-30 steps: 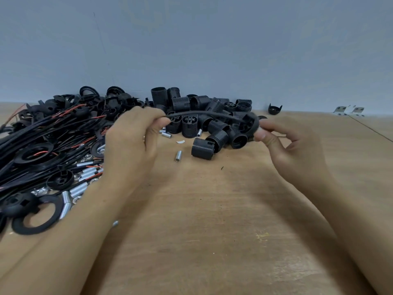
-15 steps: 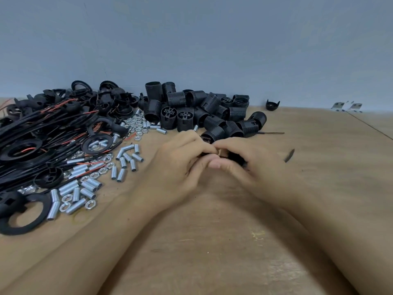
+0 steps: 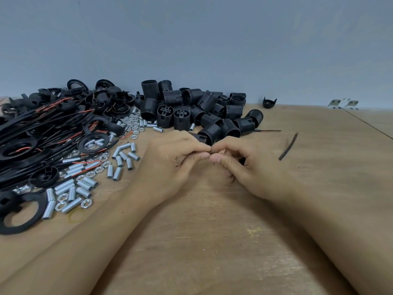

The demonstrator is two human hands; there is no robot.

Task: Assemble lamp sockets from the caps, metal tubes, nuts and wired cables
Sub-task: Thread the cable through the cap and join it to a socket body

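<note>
Head view shows two hands meeting low over the middle of a wooden table [image 3: 234,241]. Parts lie in heaps too dense to count exactly: roughly two dozen black threaded socket bodies [image 3: 200,111] at the back, dozens of short metal tubes [image 3: 85,186] and hex nuts [image 3: 86,202] scattered left of centre, a tangle of black cables [image 3: 32,133] with red leads, and several flat black rings [image 3: 19,211] at far left. One lone cap [image 3: 269,102] sits apart by the wall, and one loose black strip [image 3: 288,146] lies right of the hands. The left hand [image 3: 172,165] and right hand [image 3: 253,167] each pinch a thin dark wire [image 3: 210,153] between thumb and forefinger, fingertips almost touching. The wire spans the small gap between both pinches, just in front of the nearest socket body. A plain blue-grey wall [image 3: 212,43] stands behind the table.
</note>
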